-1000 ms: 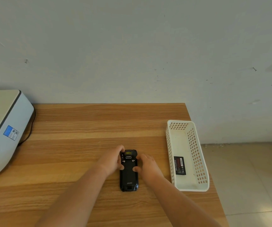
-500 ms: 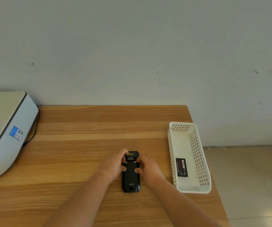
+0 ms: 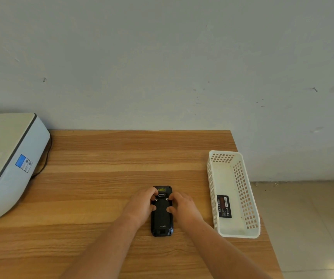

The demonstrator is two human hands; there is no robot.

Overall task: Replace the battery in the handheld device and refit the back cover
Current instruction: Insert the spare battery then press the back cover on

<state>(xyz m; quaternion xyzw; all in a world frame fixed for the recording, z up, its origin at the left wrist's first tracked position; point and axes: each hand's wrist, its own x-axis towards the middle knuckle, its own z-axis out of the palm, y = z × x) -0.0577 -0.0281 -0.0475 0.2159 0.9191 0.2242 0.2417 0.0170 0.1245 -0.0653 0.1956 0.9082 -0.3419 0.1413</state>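
A black handheld device (image 3: pixel 162 216) lies face down on the wooden table (image 3: pixel 101 168), its back cover up and its scanner window at the far end. My left hand (image 3: pixel 142 204) grips its left side and my right hand (image 3: pixel 183 205) grips its right side, thumbs and fingertips pressing on the upper part of the back cover. A flat black battery (image 3: pixel 224 206) with a printed label lies inside the white perforated basket (image 3: pixel 242 190) to the right, apart from both hands.
A white and grey printer (image 3: pixel 7 164) with a blue sticker and a black cable stands at the table's left. The basket sits close to the table's right edge, beyond which is tiled floor. A pale wall backs the table.
My hands have stayed on the device; the fingers shifted slightly on the upper back cover. The head camera has moved a little, so everything sits slightly lower and to the right.
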